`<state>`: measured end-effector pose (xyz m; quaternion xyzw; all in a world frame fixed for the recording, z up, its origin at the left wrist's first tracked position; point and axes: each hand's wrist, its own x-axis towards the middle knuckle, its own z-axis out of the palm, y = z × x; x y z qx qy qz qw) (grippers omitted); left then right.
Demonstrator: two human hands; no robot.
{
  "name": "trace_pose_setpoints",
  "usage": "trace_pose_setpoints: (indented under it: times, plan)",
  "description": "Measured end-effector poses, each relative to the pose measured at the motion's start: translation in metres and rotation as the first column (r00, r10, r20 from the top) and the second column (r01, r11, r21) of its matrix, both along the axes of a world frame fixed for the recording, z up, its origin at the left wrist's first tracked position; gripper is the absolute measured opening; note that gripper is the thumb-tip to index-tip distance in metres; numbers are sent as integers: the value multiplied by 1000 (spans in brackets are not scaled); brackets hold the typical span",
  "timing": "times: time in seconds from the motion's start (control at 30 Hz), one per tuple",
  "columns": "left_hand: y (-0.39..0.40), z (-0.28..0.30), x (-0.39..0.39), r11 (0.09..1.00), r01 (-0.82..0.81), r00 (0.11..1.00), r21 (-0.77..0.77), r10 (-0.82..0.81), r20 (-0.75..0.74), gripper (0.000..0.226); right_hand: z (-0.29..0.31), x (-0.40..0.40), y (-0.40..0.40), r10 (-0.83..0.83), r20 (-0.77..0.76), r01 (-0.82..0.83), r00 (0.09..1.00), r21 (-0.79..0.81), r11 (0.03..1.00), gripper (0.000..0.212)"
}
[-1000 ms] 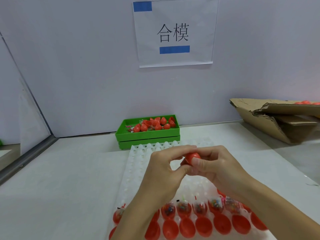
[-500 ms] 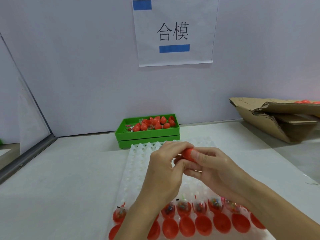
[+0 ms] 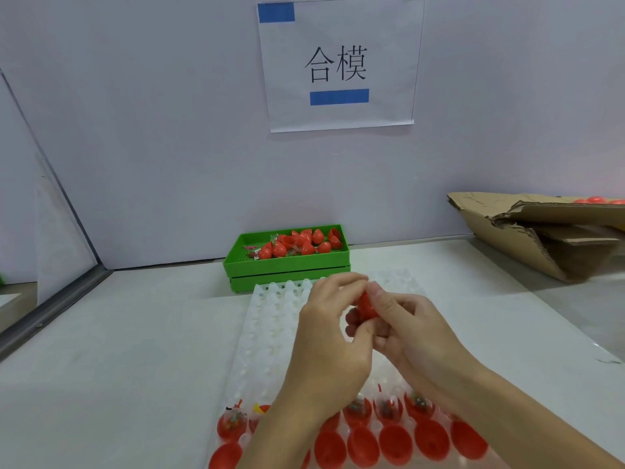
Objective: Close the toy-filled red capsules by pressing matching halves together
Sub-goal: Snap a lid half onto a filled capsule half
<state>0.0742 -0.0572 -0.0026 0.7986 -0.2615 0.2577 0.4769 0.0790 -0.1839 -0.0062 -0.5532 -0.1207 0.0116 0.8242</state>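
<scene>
The fingers of the left hand and those of the right hand were curled together round one red capsule, pinching it from both sides above the white tray. Only part of the capsule showed between them, so whether its halves had fully met was hard to tell. The tray lay flat on the bench, its far cups bare. Along its near edge stood a row of red halves with small toys in them, and in front of that a row of hollow red halves. Behind the tray, against the wall, sat a green bin holding more red pieces. A torn cardboard box lay to the right, well apart. A paper sign hung on the wall above.
</scene>
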Motion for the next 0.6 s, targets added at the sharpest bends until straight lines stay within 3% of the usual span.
trace_pose_setpoints:
  times: [0.07,0.13,0.23,0.37,0.6]
  plan:
    - [1,0,-1,980,104,971,-170,-137,-194,30,0,0,0,-46,45,49,998,-74,996,47]
    - [0,-2,0,900,225,871,-374,-358,-336,39,3,-1,-1,-40,98,51,994,-121,991,53]
    - [-7,-4,1,755,223,739,-617,-543,-398,53,5,0,-3,-33,134,56,990,-171,984,63]
    - [-12,-7,4,801,75,806,-594,-400,-437,54,0,0,0,-29,162,65,986,-217,974,49]
    - [-10,-6,2,815,74,831,-575,-369,-416,32,-8,2,1,-20,207,80,978,-282,956,45]
